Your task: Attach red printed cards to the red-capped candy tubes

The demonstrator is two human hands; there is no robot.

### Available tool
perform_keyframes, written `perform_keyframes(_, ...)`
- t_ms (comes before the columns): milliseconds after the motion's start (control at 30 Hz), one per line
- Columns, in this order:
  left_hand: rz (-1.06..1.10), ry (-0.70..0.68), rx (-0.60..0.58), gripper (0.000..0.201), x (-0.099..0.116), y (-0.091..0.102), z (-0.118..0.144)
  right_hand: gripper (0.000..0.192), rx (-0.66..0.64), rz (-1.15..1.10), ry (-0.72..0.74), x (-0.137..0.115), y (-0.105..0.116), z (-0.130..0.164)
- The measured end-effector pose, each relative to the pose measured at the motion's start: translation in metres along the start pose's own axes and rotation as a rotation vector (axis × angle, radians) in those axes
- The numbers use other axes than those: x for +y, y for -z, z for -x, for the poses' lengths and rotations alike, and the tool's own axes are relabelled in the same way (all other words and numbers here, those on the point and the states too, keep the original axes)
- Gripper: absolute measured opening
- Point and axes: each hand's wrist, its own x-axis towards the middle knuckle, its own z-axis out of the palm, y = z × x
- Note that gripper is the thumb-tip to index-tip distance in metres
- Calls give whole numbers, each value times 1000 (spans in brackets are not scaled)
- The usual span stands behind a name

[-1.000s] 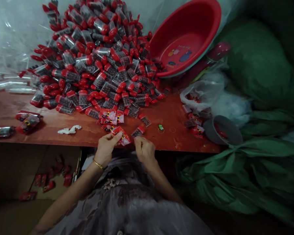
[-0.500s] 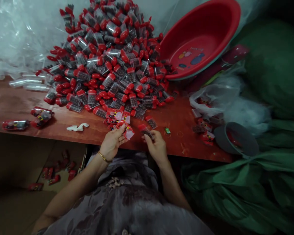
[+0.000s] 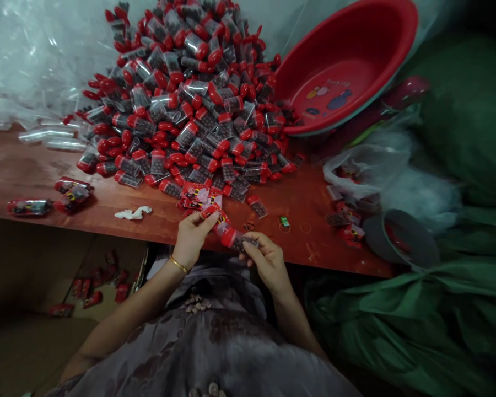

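My left hand (image 3: 190, 240) pinches a red printed plastic sleeve (image 3: 222, 223) between thumb and fingers. In my right hand (image 3: 269, 260) is a small clear tube (image 3: 232, 239) with a red cap and dark pellets inside. The tube's red end meets the sleeve's near end; whether it is inside the sleeve I cannot tell. Just beyond my left hand lies a stack of similar sleeves (image 3: 196, 193). Another red-capped tube (image 3: 257, 206) rests on the table beyond my right hand. A big heap of such tubes (image 3: 186, 110) rises behind.
A red basin (image 3: 347, 49) leans at the back right. On the right are a clear plastic bag (image 3: 367, 157) and a roll of grey tape (image 3: 382, 237). Several printed tubes (image 3: 28, 207) lie at left, near a crumpled white scrap (image 3: 133, 213). Below sits a cardboard box (image 3: 82, 322) containing more.
My hands have come together, bringing the tube's red end up to the sleeve. The view has shifted slightly, so the scene sits a little further right.
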Motion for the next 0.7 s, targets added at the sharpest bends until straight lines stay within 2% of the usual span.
perform_keyframes(100,59,18,-4,39,-3,-1,0,25,-16,-78,-20,8,-5,-4)
perform_keyframes(267,172,34,-8,39,-9,-5,2,26,31,-144,-6,13,-12,-7)
perform_keyframes(433,187,16,-106,35,-16,-6,7,25,125,-32,91,3,-26,-5)
perform_keyframes(567,188,38,-86,33,-22,-9,10,22,265,68,189,4,-39,-5)
perform_keyframes(700,175,22,-70,33,-21,-9,11,25,185,48,169,10,-45,-6)
